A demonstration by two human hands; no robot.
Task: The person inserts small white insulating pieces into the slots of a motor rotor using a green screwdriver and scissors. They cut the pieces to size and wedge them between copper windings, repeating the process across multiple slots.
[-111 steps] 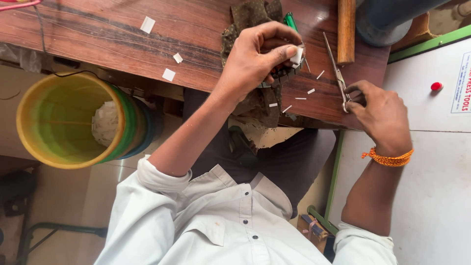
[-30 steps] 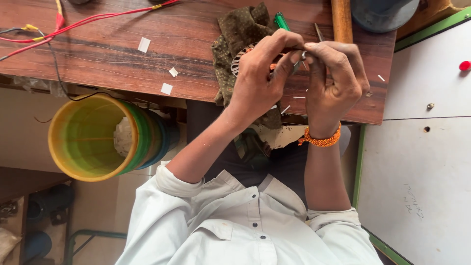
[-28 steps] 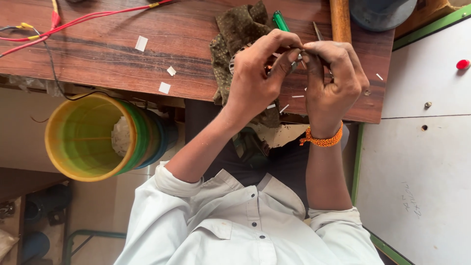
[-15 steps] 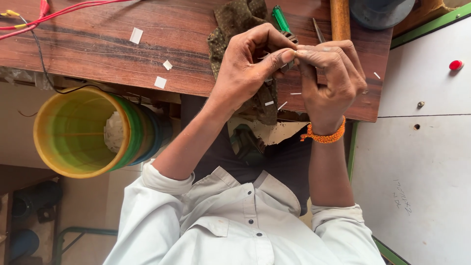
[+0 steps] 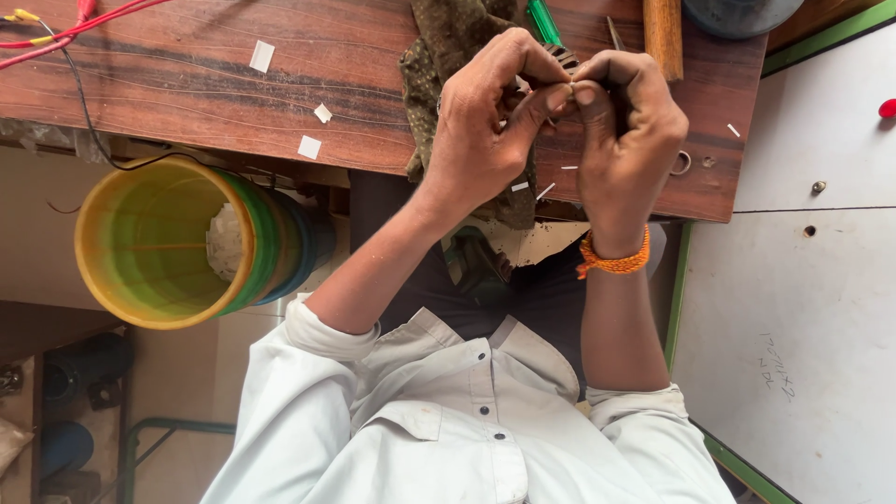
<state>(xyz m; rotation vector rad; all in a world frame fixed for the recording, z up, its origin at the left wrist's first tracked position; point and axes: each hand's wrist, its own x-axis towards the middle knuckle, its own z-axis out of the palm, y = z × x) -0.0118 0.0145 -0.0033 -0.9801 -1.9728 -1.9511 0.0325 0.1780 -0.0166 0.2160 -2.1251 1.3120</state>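
Over the near edge of the wooden table, both my hands meet above a crumpled olive cloth. My left hand and my right hand press thumb and forefinger tips together around a small dark ribbed part, which peeks out just behind my knuckles; the fingers of both hands are closed on it, though most of it is hidden. An orange thread band circles my right wrist. Beside the cloth lies a green pen-like tool, and near it a wooden handle stands on the table. White paper scraps are scattered across the wood, and red wires run along its far corner. Below the table edge sits a yellow and green bucket.
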